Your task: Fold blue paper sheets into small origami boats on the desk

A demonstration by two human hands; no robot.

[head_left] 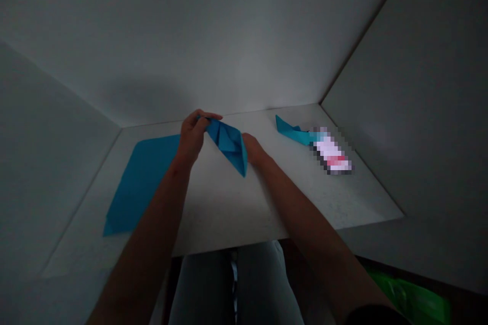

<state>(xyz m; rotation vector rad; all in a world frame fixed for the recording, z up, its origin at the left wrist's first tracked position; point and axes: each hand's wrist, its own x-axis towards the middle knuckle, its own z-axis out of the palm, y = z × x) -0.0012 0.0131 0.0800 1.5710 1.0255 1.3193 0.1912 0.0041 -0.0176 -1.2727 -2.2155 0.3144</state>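
A blue folded paper boat (230, 141) is held above the white tabletop, tilted down to the right. My left hand (195, 132) pinches its upper left end between thumb and fingers. Behind its right end is my right hand (252, 148), close against the paper; its fingers are hidden, so its grip cannot be made out. Another blue paper boat (293, 132) rests on the table to the right. Flat blue paper (147, 177) lies on the left, partly covered by my left forearm.
A pixelated phone-like object (331, 151) with a bright face touches or overlaps the second boat's right end. Pale walls enclose the white table (224, 213) at the back and both sides. Something bright green (412, 297) sits low at the right, below the tabletop.
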